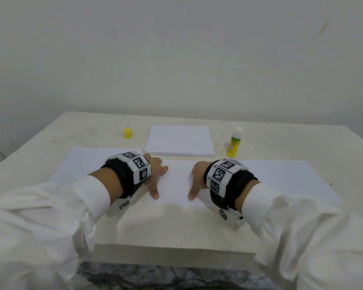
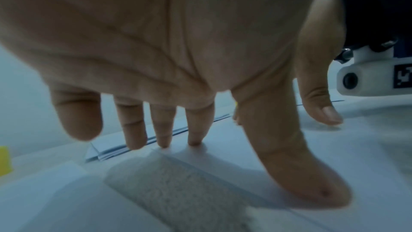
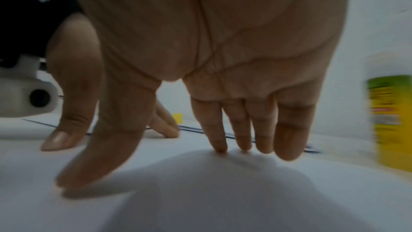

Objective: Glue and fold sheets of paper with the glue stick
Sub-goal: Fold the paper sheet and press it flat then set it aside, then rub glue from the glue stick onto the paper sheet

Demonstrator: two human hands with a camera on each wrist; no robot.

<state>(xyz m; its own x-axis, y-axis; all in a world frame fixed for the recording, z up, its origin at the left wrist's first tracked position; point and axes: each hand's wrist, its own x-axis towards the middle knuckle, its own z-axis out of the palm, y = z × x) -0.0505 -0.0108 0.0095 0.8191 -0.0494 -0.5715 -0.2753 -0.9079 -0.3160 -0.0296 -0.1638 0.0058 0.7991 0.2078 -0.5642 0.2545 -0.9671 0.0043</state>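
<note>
Two white sheets lie flat on the table. My left hand point(image 1: 159, 181) and right hand point(image 1: 194, 183) rest side by side on the left part of the larger sheet point(image 1: 281, 181), fingers straight and spread, fingertips and thumbs pressing the paper. The left wrist view shows those fingertips point(image 2: 194, 142) touching the sheet's far edge. The second sheet point(image 1: 88, 162) lies to the left, partly under my left wrist. An uncapped glue stick point(image 1: 234, 143) stands upright just beyond the larger sheet, right of my right hand; it also shows as the glue stick point(image 3: 390, 121) in the right wrist view.
A stack of folded white paper point(image 1: 179, 141) lies beyond my hands at the table's middle. The yellow glue cap point(image 1: 127, 132) stands left of the stack. A wall rises right behind the pale table point(image 1: 176, 222), whose front edge is near my forearms.
</note>
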